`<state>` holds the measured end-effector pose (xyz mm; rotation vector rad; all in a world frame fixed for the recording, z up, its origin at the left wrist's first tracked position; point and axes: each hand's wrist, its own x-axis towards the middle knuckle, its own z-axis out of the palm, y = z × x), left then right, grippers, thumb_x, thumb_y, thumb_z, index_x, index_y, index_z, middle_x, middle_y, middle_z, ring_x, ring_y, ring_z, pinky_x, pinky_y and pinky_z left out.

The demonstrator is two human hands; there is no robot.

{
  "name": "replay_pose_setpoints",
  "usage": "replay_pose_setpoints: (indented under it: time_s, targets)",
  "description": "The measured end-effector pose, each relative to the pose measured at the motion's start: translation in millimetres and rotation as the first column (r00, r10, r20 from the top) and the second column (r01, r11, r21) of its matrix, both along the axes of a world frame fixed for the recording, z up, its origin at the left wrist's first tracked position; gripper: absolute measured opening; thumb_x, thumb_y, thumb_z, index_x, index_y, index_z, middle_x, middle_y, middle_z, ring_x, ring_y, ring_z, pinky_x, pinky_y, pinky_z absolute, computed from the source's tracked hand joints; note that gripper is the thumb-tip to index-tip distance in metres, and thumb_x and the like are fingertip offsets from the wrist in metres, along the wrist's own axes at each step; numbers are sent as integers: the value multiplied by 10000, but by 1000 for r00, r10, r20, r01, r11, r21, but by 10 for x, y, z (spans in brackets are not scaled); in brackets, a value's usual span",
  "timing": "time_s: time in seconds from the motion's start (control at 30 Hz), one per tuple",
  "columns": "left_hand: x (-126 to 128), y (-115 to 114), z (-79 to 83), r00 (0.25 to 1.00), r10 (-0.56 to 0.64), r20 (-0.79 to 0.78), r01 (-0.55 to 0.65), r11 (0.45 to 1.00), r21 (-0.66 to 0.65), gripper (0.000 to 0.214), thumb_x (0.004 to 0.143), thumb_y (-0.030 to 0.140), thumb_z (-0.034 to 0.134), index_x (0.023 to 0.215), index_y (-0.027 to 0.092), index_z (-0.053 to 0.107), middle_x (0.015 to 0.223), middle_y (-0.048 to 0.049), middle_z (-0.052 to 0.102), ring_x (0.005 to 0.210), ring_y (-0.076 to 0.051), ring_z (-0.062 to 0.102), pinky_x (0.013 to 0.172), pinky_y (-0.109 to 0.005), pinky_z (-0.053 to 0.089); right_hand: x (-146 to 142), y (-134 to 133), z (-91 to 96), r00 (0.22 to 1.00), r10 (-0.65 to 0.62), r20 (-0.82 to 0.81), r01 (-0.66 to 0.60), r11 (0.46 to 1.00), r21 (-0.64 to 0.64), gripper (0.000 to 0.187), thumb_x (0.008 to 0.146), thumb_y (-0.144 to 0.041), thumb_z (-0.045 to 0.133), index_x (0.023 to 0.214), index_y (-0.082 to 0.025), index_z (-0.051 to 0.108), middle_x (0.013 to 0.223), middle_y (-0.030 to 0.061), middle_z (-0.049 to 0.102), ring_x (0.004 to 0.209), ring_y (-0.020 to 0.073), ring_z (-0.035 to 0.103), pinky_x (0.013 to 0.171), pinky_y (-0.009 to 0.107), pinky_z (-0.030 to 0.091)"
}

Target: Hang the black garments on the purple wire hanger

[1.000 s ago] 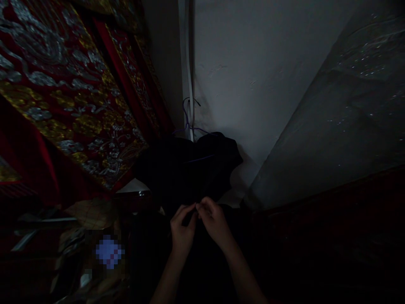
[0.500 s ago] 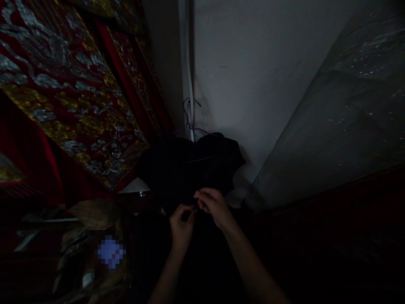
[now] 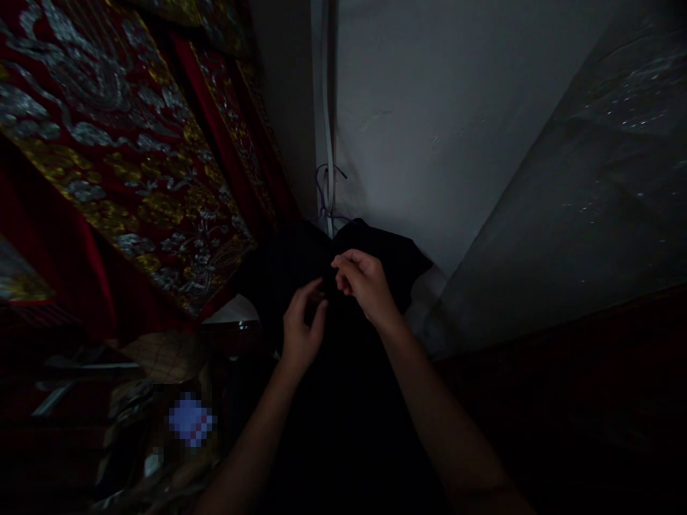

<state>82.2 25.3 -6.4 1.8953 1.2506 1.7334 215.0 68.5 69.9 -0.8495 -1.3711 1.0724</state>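
Note:
A black short-sleeved garment [image 3: 290, 250] hangs in front of me on a thin purple hanger [image 3: 323, 209]. In front of its upper chest is my left hand [image 3: 303, 325], fingers curved and the thumb standing apart from them, with nothing visible between. Slightly higher and to the right, my right hand [image 3: 365, 282] is closed, thumb and index finger pressed together at the garment's front. Whatever it pinches is lost against the dark cloth. The two hands are close together but not touching.
Red cloth with silver and gold embroidery [image 3: 161, 157] hangs at the left. Behind the hanger runs a pale vertical strip [image 3: 325, 93] beside a white wall [image 3: 429, 143]. Clear plastic sheeting [image 3: 601, 179] covers the right side. Dim clutter [image 3: 161, 357] lies at lower left.
Both hands have moved up the front of the garment towards its neck. My left thumb and fingers have parted from a near pinch. The garment's shoulders look more spread.

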Motion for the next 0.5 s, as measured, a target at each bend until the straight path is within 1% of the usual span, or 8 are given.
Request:
replay_pose_setpoints:
  time_s: [0.07, 0.1, 0.17, 0.27, 0.33, 0.4, 0.43, 0.5]
  targets:
    - [-70, 161, 397, 996, 26, -81, -15, 990, 140, 316, 968, 201, 529, 1266, 228, 630, 1045, -55, 682, 958, -168, 642, 889, -317, 493, 25, -33, 19, 999, -15, 42, 12, 998, 67, 285, 859, -456, 604, 759, -189, 589, 482, -63, 509, 401, 76, 434, 423, 206, 323]
    - [-101, 243, 557, 989, 18, -150, 9, 985, 175, 309, 969, 198, 531, 1258, 222, 638, 1033, -53, 686, 946, -166, 641, 877, -312, 493, 32, -47, 44, 997, -25, 67, 18, 994, 106, 275, 874, -440, 591, 755, -193, 580, 490, -62, 505, 413, 81, 441, 442, 214, 335]
    - [-145, 379, 776, 967, 7, -253, 49, 976, 214, 221, 960, 191, 550, 1135, 191, 685, 982, -49, 699, 906, -164, 651, 838, -295, 497, 39, -68, 91, 991, -71, 114, 49, 982, 180, 255, 898, -403, 567, 742, -201, 556, 511, -58, 493, 445, 90, 449, 476, 227, 343]
    - [-161, 437, 879, 939, 25, -344, 67, 965, 254, 120, 951, 188, 569, 973, 173, 686, 917, -39, 708, 869, -162, 664, 796, -272, 495, 33, -52, 56, 964, -208, 163, 156, 946, 284, 247, 908, -359, 550, 714, -210, 511, 564, -45, 479, 508, 102, 453, 514, 240, 326]
    - [-149, 378, 878, 923, 38, -382, 73, 960, 272, 99, 951, 192, 571, 960, 177, 668, 902, -28, 706, 854, -155, 664, 780, -257, 490, 21, 6, -77, 950, -264, 165, 203, 928, 312, 238, 900, -342, 542, 705, -212, 498, 613, -28, 499, 559, 114, 476, 543, 249, 334]
    - [-151, 285, 886, 921, 59, -385, 56, 958, 280, 94, 956, 205, 564, 949, 181, 655, 874, -15, 692, 816, -144, 654, 754, -243, 481, 12, 82, -281, 950, -265, 166, 213, 937, 276, 219, 882, -338, 532, 706, -211, 507, 646, -11, 527, 594, 130, 502, 570, 258, 355]
    - [-170, 245, 897, 930, 90, -356, 19, 957, 291, 98, 958, 218, 561, 939, 183, 650, 855, -9, 680, 798, -139, 644, 744, -239, 475, 11, 115, -397, 949, -262, 177, 216, 946, 242, 215, 870, -341, 533, 701, -211, 512, 651, -6, 535, 601, 135, 508, 579, 263, 363]
    - [-267, 204, 918, 958, 194, -214, -120, 942, 314, 112, 957, 262, 565, 934, 182, 639, 838, 0, 654, 792, -134, 622, 752, -241, 465, 18, 142, -626, 941, -260, 217, 227, 959, 168, 229, 847, -355, 537, 671, -212, 510, 629, -9, 522, 593, 138, 498, 583, 268, 361]
